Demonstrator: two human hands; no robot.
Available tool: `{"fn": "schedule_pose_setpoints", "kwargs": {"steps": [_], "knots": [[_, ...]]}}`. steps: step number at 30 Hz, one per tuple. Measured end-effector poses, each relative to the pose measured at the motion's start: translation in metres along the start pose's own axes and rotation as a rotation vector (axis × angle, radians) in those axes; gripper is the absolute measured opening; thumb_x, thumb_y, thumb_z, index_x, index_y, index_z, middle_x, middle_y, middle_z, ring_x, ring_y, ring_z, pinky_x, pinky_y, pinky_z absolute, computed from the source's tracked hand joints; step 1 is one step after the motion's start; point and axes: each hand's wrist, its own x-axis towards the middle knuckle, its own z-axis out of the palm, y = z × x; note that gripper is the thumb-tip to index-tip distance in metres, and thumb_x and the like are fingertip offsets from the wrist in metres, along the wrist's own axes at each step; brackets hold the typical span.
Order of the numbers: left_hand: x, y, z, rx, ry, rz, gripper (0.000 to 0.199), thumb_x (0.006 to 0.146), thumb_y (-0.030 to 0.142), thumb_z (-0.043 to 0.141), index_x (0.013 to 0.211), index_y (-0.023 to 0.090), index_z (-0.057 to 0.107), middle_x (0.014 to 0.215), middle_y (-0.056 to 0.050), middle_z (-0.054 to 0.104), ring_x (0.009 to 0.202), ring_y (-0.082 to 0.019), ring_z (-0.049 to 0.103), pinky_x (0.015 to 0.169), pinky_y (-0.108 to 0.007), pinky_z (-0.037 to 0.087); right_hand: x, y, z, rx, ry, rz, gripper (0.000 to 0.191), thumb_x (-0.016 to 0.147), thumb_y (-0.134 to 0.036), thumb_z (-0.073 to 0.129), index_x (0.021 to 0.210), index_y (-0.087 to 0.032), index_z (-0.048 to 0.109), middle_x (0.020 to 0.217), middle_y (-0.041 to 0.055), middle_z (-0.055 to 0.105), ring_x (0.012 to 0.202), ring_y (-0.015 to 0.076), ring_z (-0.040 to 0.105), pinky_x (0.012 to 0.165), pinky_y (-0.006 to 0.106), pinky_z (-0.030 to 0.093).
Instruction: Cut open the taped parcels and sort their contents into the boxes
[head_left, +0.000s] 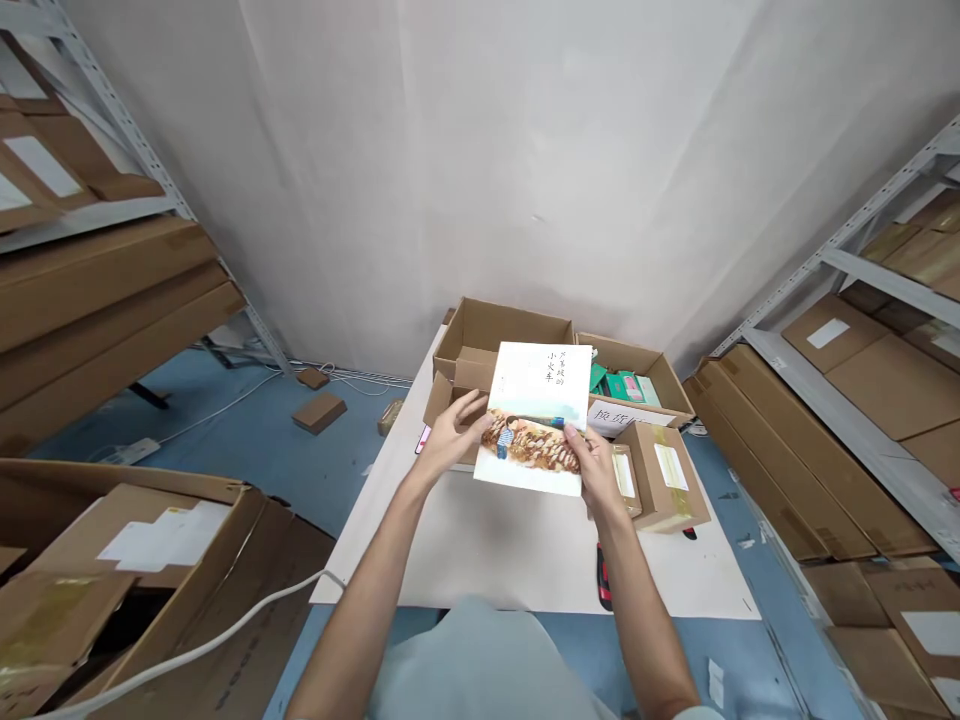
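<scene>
A thin picture book (534, 418) with a white illustrated cover is held up over the white table (480, 540). My right hand (596, 468) grips its lower right edge, the thumb lying on the cover. At the book's left edge is my left hand (448, 440), its fingers spread and its thumb close to the cover; whether it touches is hard to tell. Behind the book stands an open cardboard box (517, 325), partly hidden. To its right, another open box (667, 372) holds green and pink packages and bears a handwritten label.
Beside my right hand are a taped carton (664, 475) and a smaller one. A red and black tool (603, 578) lies partly behind my right forearm. Shelves with cartons flank both sides. A large open box (247, 530) and a white cable (225, 635) are at left.
</scene>
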Motion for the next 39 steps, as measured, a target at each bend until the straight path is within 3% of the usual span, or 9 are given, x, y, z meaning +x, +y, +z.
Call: {"fn": "schedule_pose_setpoints", "kwargs": {"steps": [3,7,15,21,24,27,30,35,39], "knots": [[-0.009,0.009,-0.014,-0.144,-0.207,-0.086,0.085,0.078,0.074,0.096,0.139,0.016,0.082,0.139,-0.023,0.082,0.129,-0.046,0.080,0.108,-0.057,0.068,-0.008,-0.001,-0.001,0.062,-0.006,0.029,0.064,0.082,-0.075,0.092,0.118,-0.023,0.083,0.109,0.0099,0.090,0.102,0.0347,0.086,0.091,0.046,0.071],[-0.024,0.015,-0.018,-0.195,-0.239,-0.106,0.067,0.078,0.064,0.101,0.124,0.016,0.087,0.118,-0.018,0.088,0.107,-0.040,0.086,0.094,-0.052,0.073,-0.010,0.007,0.001,0.011,-0.037,-0.014,0.063,0.083,-0.076,0.090,0.116,-0.022,0.084,0.106,0.0091,0.090,0.098,0.0329,0.086,0.090,0.044,0.070],[-0.023,0.029,-0.027,-0.112,-0.179,0.024,0.062,0.078,0.066,0.099,0.117,0.018,0.092,0.119,-0.015,0.088,0.116,-0.041,0.083,0.103,-0.055,0.071,0.000,-0.008,0.004,-0.171,-0.009,-0.160,0.057,0.082,-0.074,0.092,0.108,-0.023,0.089,0.110,0.0080,0.090,0.109,0.0336,0.082,0.101,0.047,0.066],[-0.021,0.042,-0.042,-0.042,-0.080,0.240,0.038,0.076,0.062,0.101,0.090,0.028,0.093,0.124,-0.014,0.087,0.152,-0.047,0.064,0.129,-0.066,0.052,-0.005,-0.026,0.005,-0.246,-0.156,-0.313,0.036,0.080,-0.063,0.100,0.100,-0.035,0.093,0.138,0.0058,0.085,0.157,0.0378,0.062,0.136,0.060,0.044],[-0.021,0.043,-0.046,-0.022,-0.062,0.274,0.033,0.080,0.061,0.099,0.079,0.029,0.090,0.129,-0.013,0.086,0.162,-0.046,0.054,0.131,-0.069,0.049,-0.008,-0.023,0.005,-0.273,-0.172,-0.321,0.027,0.085,-0.060,0.097,0.099,-0.036,0.093,0.149,0.0055,0.080,0.165,0.0353,0.054,0.139,0.061,0.038],[-0.018,0.037,-0.046,-0.045,-0.042,0.247,0.036,0.080,0.061,0.100,0.081,0.026,0.090,0.126,-0.015,0.087,0.156,-0.045,0.061,0.130,-0.065,0.051,-0.006,-0.015,0.004,-0.240,-0.120,-0.291,0.031,0.085,-0.058,0.096,0.105,-0.034,0.093,0.148,0.0077,0.081,0.155,0.0339,0.064,0.133,0.055,0.048],[-0.011,0.021,-0.043,-0.061,-0.021,0.134,0.049,0.073,0.065,0.103,0.094,0.022,0.091,0.116,-0.016,0.088,0.130,-0.044,0.079,0.120,-0.061,0.060,-0.002,-0.004,0.001,-0.240,-0.032,-0.233,0.041,0.085,-0.061,0.093,0.111,-0.029,0.091,0.134,0.0099,0.086,0.134,0.0338,0.077,0.120,0.051,0.059],[-0.015,-0.024,-0.037,0.007,-0.043,-0.060,0.065,0.066,0.071,0.103,0.101,0.020,0.087,0.104,-0.015,0.088,0.097,-0.038,0.085,0.088,-0.048,0.071,-0.013,0.029,-0.003,-0.285,0.001,-0.069,0.050,0.088,-0.069,0.086,0.105,-0.023,0.087,0.103,0.0085,0.088,0.107,0.0311,0.081,0.101,0.045,0.066],[-0.039,-0.060,-0.032,-0.014,-0.131,-0.250,0.068,0.077,0.075,0.094,0.115,0.019,0.086,0.103,-0.013,0.089,0.078,-0.031,0.083,0.054,-0.033,0.062,-0.046,0.071,-0.012,-0.272,-0.010,0.114,0.058,0.086,-0.079,0.084,0.091,-0.022,0.084,0.085,0.0054,0.082,0.080,0.0255,0.076,0.067,0.033,0.065]]}}
